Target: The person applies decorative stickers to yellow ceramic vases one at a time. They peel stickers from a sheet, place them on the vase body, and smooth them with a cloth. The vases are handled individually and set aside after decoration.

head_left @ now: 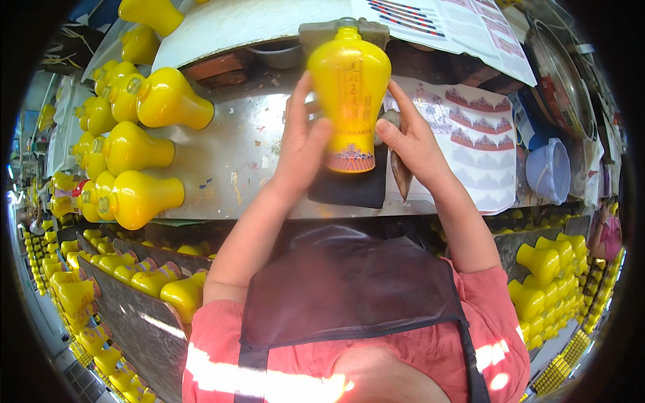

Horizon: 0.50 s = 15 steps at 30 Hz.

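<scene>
A glossy yellow vase-shaped bottle (pixel 351 74) lies between my hands, its clear neck away from me against a worn grey block (pixel 312 33). Dark printed characters run down its front, and a patterned red-and-blue band circles its base. My left hand (pixel 302 144) wraps the left side with thumb and fingers. From the right, my right hand (pixel 413 138) grips the bottle with its thumb near the lower body. A brown blade-shaped tool (pixel 401 176) with a pointed end shows beneath the right palm; whether that hand holds it, I cannot tell. Under the bottle's base lies a black cloth (pixel 346 193).
Several yellow bottles (pixel 171 97) lie on the table's left. Sheets of patterned decals (pixel 480 158) lie to the right, with more decal sheets (pixel 410 20) at the back. A pale blue bucket (pixel 547 171) stands far right. Crates of bottles (pixel 151 277) flank me below.
</scene>
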Motion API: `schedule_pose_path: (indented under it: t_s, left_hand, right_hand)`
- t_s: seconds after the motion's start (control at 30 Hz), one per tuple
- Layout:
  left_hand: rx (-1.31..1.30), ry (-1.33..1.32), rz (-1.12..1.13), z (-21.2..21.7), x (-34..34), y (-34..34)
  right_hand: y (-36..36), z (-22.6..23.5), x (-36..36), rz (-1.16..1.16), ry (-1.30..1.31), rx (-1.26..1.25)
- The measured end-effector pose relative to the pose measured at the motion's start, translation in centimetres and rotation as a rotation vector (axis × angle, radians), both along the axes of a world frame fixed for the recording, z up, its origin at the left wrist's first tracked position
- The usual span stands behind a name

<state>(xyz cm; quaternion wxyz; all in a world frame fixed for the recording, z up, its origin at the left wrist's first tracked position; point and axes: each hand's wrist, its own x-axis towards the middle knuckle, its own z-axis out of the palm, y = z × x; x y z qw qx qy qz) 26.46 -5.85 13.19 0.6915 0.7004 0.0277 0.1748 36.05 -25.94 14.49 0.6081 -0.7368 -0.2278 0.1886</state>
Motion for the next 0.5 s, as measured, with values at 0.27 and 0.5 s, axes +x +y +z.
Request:
schedule_pose_path:
  t_s: [0.27, 0.5]
  left_hand:
    - [-0.186, 0.033, -0.045, 0.4, -0.1, -0.3]
    - [-0.11, 0.041, -0.01, 1.0, 0.1, -0.8]
  right_hand:
    - [-0.4, 2.3, 0.6, -0.005, 0.073, -0.095]
    - [0.5, 5.9, -1.7, -0.209, 0.085, 0.171]
